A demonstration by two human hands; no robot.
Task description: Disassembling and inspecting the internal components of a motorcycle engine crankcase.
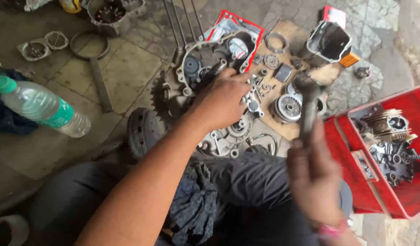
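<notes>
— What is sitting in the red bin (pixel 403 205)?

— Engine parts (pixel 389 143), finned and greasy, are lying heaped in it, right of the crankcase (pixel 210 68).

— And the hands?

— The left hand (pixel 223 100) is resting on the crankcase, fingers (pixel 242 79) spread loosely over its small bolts. The right hand (pixel 314 177) is gripping a dark tool (pixel 308 107), fingers wrapped tight round its handle.

— Which way is the tool pointing?

— Its long axis is running nearly upright in view, head pointing away from the person, between the crankcase and the bin. It is blurring, so details are unclear.

— Anything else?

— A bottle (pixel 41 109) is lying on the floor, left of the crankcase.
</notes>
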